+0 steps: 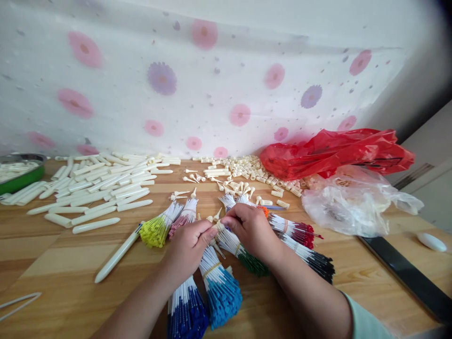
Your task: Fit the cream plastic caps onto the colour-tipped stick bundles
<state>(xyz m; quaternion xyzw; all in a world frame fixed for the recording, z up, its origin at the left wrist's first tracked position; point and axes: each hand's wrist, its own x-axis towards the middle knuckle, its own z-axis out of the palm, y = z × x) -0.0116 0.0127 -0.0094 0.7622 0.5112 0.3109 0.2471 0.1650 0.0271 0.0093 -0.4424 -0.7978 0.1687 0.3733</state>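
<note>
Behind your wooden surface [70, 263] hangs a flowered cloth [212, 70]. At the right, a red plastic bag [335, 150] lies over a clear bag [356, 202], and white pen barrels [102, 183] are heaped at the left. Bundles of colour-tipped refills [222, 287] fan out under your wrists. Your left hand [187, 245] and right hand [250, 228] meet fingertip to fingertip, both pinched on a small cream part [219, 225] just above the bundles.

The table [70, 263] is made of smooth, pale wood. The white tubes [102, 188] and the thin sticks [221, 282] are made of smooth plastic. The red bag [335, 150] is made of shiny, crinkled plastic.
</note>
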